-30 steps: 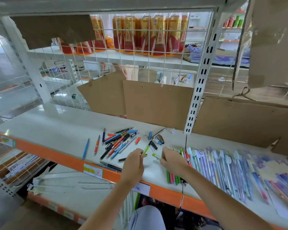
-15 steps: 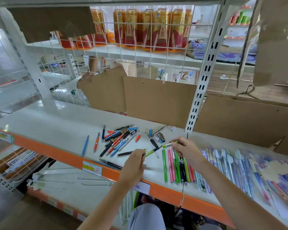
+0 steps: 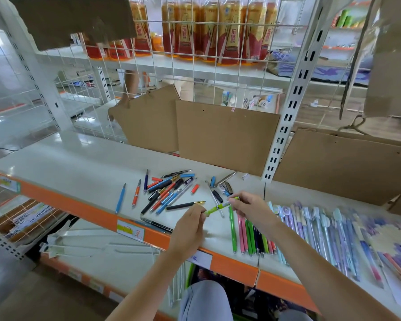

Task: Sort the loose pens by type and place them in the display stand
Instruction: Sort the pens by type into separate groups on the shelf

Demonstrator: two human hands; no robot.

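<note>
Now both hands, left hand (image 3: 190, 224) and right hand (image 3: 249, 206), pinch one green pen (image 3: 220, 206) (ends apart earlier).

- A single view, from a head-worn wide-angle camera, looks forward and down over the white shelf (image 3: 63, 167).
- It sits close above the shelf's orange front edge (image 3: 83, 208), with both forearms reaching in from the bottom of the frame.
- It faces the wire grid back (image 3: 218, 72); straight lines bow toward the frame's edges.
</note>
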